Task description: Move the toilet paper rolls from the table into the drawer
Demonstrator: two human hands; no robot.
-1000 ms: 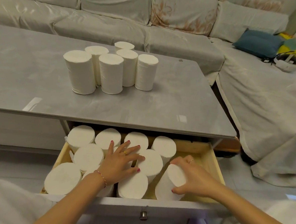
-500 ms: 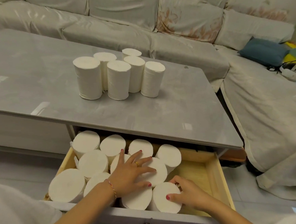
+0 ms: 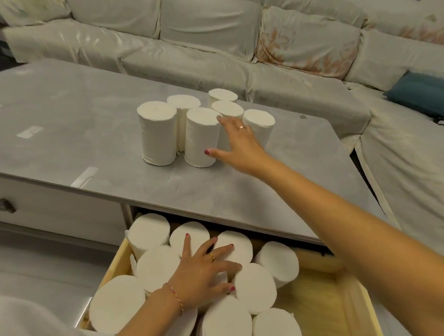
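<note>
On the table [image 3: 57, 120], six upright white rolls [image 3: 158, 132], both hands spread, grasping nothing.

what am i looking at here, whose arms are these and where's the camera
There is no machine here: these are a person's two bare hands, filmed by one wide-angle camera worn on their head, looking forward and down. On the grey table stand six toilet paper rolls, upright in a cluster. Below it a wooden drawer is pulled open and mostly filled with more rolls. The left hand rests flat with spread fingers on the rolls in the drawer. The right hand reaches with open fingers into the table cluster; it grips nothing yet. A covered sofa stands behind.
</note>
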